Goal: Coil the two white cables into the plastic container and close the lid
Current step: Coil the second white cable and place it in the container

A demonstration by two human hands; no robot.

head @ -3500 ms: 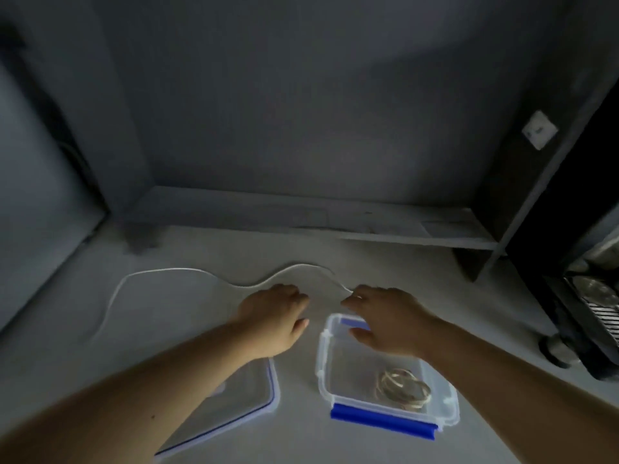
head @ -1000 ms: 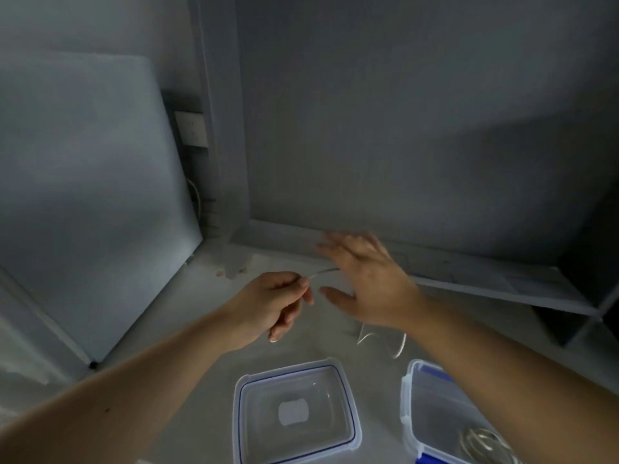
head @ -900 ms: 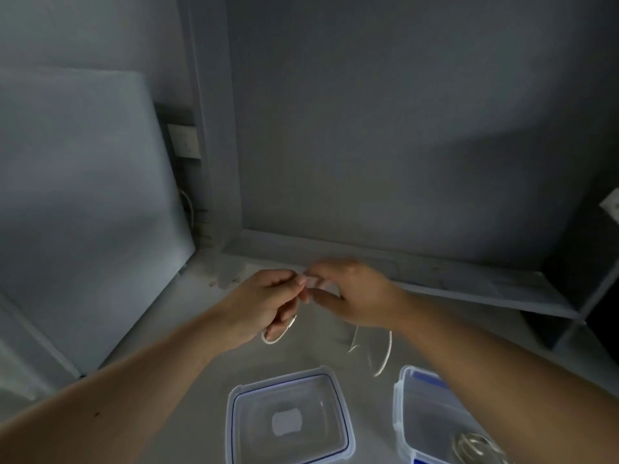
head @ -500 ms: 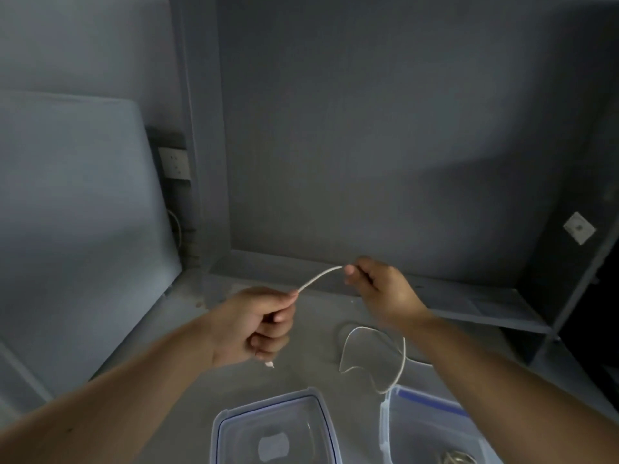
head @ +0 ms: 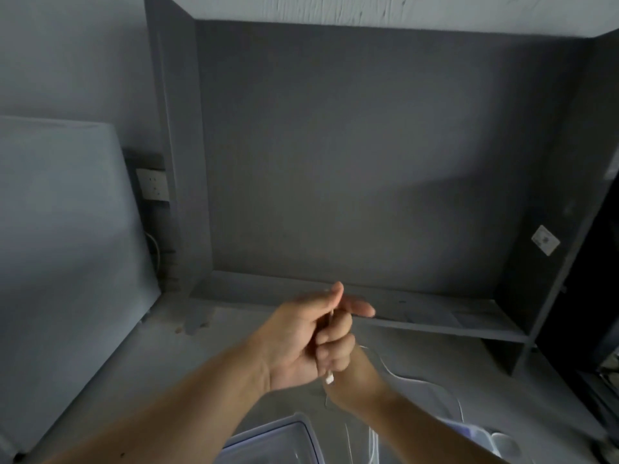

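My left hand (head: 301, 339) is raised above the counter, fingers curled around the thin white cable (head: 432, 386), whose white plug end (head: 329, 399) pokes out below the fist. My right hand (head: 355, 360) sits just behind the left one and is mostly hidden by it; only its fingertips and wrist show, and it appears to hold the same cable. The cable's slack loops down to the counter at the right. The clear lid with a blue rim (head: 284, 440) lies at the bottom edge. A corner of the plastic container (head: 482, 437) shows at bottom right.
A grey counter (head: 167, 363) runs under my arms, with a low ledge (head: 435, 316) along the dark back wall. A pale panel (head: 67, 246) leans at the left beside a wall socket (head: 152, 188). A dark upright partition (head: 536, 313) closes the right side.
My hands came together: the right hand moved left and behind the left fist, so the stretch of cable between them is gone. The view tilted up, leaving the lid and container at the bottom edge.
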